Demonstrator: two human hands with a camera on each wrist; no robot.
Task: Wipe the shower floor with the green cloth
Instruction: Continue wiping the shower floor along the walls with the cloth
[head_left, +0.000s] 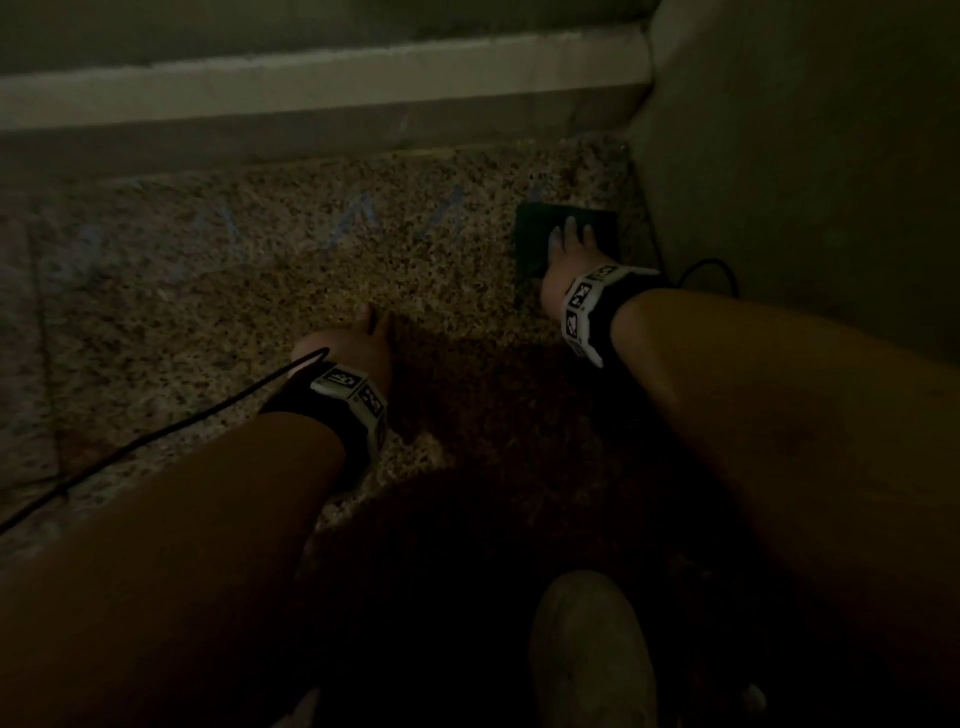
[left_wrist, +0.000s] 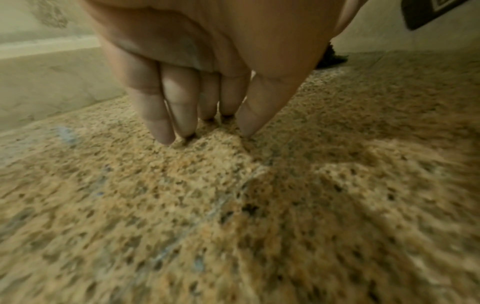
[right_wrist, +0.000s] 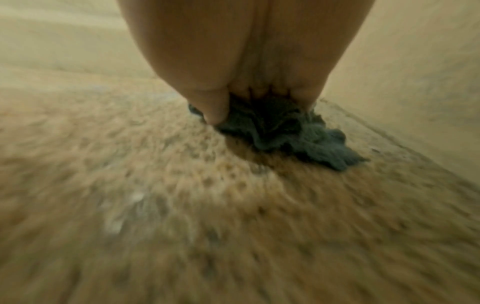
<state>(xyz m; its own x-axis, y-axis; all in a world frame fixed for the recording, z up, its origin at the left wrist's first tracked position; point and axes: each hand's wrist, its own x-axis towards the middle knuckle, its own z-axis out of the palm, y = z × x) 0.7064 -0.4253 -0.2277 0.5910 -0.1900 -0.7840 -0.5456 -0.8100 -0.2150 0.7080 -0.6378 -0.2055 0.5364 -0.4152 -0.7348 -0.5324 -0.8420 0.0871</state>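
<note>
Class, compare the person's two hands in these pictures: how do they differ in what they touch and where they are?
The right hand presses on the green cloth; the left hand holds nothing, its fingertips touching the bare floor. The right hand is in the corner beside the wall; the left hand is out on open floor. Both reach down to the speckled floor and wear wrist bands.
</note>
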